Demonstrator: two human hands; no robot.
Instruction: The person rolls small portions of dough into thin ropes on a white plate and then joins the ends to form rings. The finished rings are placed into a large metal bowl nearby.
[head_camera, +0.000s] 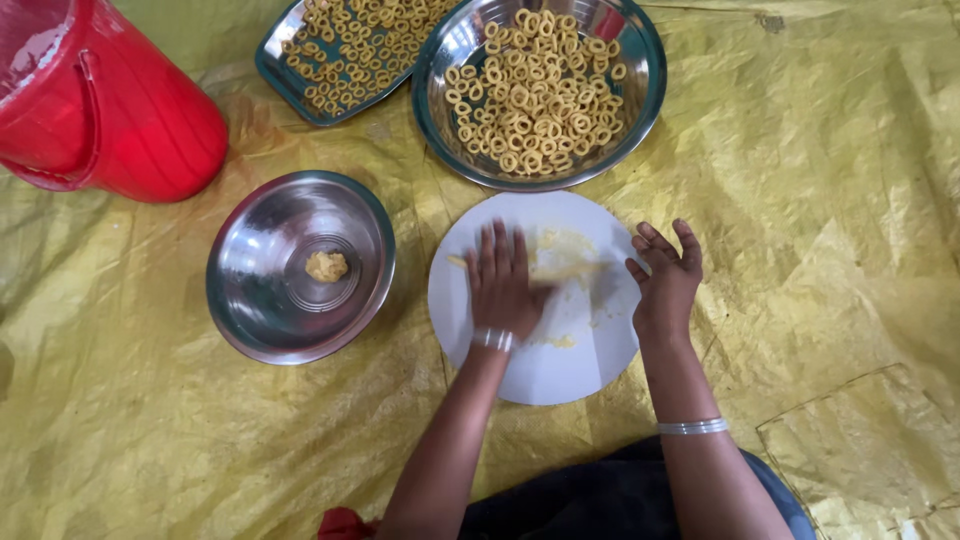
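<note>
My left hand (503, 280) lies flat, palm down, on a round white board (560, 360), pressing a thin strand of yellow dough (575, 270) that runs to the right under the fingers. Resting at the board's right edge, my right hand (665, 280) has its fingers spread and holds nothing. Smears of dough mark the board. To the left stands a steel bowl (260, 300) with a small lump of dough (326, 265) in its middle.
A large steel bowl (640, 90) filled with dough rings sits beyond the board. A steel tray (275, 75) with more rings lies at its left. A red bucket (110, 110) stands at top left. Everything rests on a crinkled yellow sheet (830, 200).
</note>
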